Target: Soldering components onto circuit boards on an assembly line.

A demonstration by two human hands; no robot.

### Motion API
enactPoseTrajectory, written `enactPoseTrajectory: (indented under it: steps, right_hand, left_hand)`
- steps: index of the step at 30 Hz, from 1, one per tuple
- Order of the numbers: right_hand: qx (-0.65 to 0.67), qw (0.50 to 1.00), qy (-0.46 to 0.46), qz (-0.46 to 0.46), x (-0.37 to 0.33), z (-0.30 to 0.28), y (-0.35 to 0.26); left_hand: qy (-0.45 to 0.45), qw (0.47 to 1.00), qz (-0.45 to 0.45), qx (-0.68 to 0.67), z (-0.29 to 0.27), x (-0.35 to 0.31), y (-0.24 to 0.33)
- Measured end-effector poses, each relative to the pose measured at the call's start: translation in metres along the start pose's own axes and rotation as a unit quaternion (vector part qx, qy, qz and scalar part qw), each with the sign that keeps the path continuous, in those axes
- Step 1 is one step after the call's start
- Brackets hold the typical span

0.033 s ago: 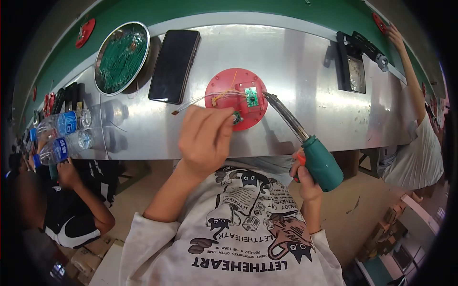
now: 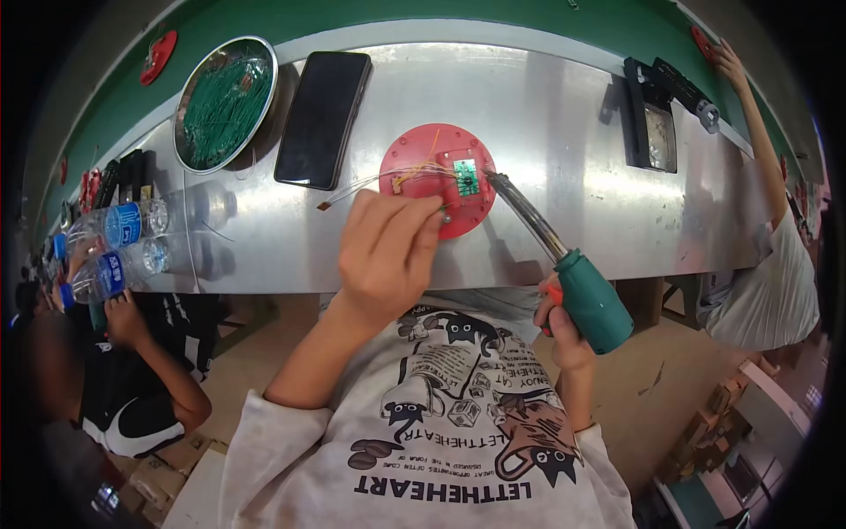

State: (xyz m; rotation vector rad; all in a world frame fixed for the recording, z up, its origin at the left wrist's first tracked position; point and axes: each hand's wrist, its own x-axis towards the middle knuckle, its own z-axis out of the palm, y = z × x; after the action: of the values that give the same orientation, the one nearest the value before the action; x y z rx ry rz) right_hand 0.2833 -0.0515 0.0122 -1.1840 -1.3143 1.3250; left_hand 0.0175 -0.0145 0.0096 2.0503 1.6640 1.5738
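Observation:
A round red plastic housing [image 2: 420, 183] lies on the metal table with a small green circuit board [image 2: 465, 177] fixed in it. Thin pale and yellow wires [image 2: 421, 169] run from the board across the housing and past its left edge. My left hand [image 2: 383, 242] is closed in a pinch over the housing's lower part; its fingers hide what is between them, and a bit of green shows beside the fingertips. My right hand [image 2: 567, 339] grips a soldering gun [image 2: 596, 301] with a green body and a red trigger. Its metal tip reaches the housing's right edge, near the board.
Behind to the left stand a metal bowl [image 2: 186, 160] of green wires and a black phone [image 2: 322, 120]. Two plastic bottles [image 2: 119, 226] lie at the left. A black stand [image 2: 641, 115] is at the right. Co-workers' arms [image 2: 756, 141] show at both sides.
My left hand has moved slightly right over the housing, and its fingers now cover more of the small round part there. The soldering gun has stayed nearly still.

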Motion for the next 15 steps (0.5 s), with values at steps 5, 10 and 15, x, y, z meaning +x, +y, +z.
enactPoseTrajectory:
  steps: [5,10,15]
  right_hand:
    - [-0.144,0.987,-0.046,-0.063,-0.001,-0.012,0.011]
    - [-0.106,0.994,-0.012,0.009,-0.005,-0.008,0.005]
    - [-0.116,0.993,-0.021,0.027,-0.008,-0.009,0.011]
  left_hand:
    - [-0.030,0.999,0.000,0.039,0.016,-0.006,-0.012]
    - [-0.031,0.999,0.013,0.041,0.021,-0.005,-0.016]
    - [-0.035,0.998,0.032,0.050,0.026,-0.006,-0.020]
